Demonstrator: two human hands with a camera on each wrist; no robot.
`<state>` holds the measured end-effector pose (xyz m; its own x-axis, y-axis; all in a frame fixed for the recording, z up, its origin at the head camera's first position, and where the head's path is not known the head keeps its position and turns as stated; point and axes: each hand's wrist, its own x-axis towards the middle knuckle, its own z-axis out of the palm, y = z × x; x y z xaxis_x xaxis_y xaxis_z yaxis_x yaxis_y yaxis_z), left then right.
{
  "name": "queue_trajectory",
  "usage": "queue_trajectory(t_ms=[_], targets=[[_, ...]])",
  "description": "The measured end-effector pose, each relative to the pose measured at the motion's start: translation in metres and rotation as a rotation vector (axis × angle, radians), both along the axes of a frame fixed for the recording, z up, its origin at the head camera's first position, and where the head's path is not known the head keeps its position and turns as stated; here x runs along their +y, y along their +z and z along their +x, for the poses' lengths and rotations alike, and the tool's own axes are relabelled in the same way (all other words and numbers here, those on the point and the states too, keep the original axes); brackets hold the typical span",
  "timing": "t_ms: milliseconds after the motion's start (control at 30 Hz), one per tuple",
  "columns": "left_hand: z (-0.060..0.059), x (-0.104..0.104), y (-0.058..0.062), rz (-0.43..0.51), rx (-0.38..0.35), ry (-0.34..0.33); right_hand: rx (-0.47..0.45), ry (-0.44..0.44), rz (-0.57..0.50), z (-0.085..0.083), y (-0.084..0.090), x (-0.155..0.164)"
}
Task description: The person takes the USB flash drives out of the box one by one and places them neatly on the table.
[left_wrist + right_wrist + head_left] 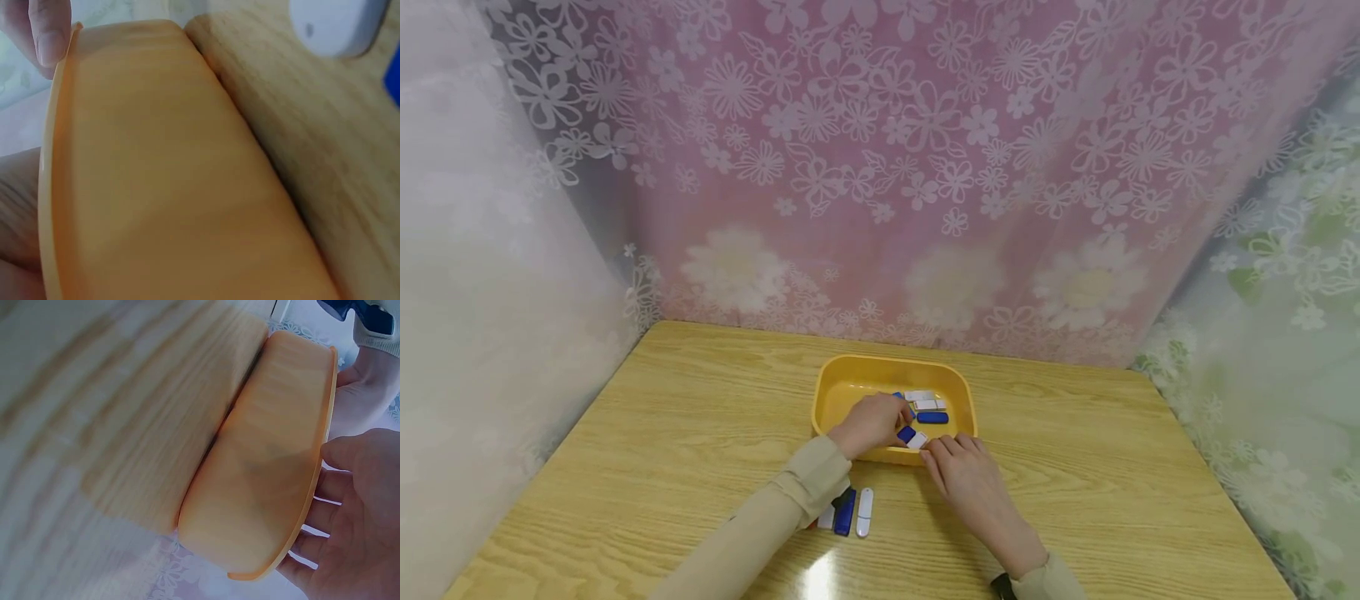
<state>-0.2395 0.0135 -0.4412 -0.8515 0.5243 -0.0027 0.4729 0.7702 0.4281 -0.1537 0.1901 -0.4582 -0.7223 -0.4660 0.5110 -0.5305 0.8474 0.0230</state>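
Floral pink curtains [925,167] back a wooden table [662,433] bearing a yellow tray [842,392]. Over its near rim the left hand [872,423] pinches a blue-and-white stick [912,437]. The right hand [966,475] touches it, fingers straight.

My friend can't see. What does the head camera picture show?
Two hands reach into a yellow tray on a wooden table: the left hand pinches a blue and white stick, the right hand rests at the tray's near rim. More sticks lie inside; a few lie on the table.
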Motion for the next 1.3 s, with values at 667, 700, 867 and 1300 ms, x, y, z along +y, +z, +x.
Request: queue_trajectory(t_ms=[667,700,867,1300], targets=[[-0.008,-0.009,0.0,0.009,-0.058,0.101,-0.014,-0.012,-0.002,0.001,0.001,-0.002],[-0.007,-0.01,0.0,0.006,-0.061,0.099,-0.015,-0.012,-0.002,0.001,0.001,-0.002],[-0.006,-0.013,0.003,0.006,-0.059,0.058,-0.012,-0.015,-0.004,0.001,0.0,-0.002],[-0.006,-0.014,0.003,0.046,-0.066,0.051,-0.007,-0.008,-0.016,0.0,-0.001,-0.001]])
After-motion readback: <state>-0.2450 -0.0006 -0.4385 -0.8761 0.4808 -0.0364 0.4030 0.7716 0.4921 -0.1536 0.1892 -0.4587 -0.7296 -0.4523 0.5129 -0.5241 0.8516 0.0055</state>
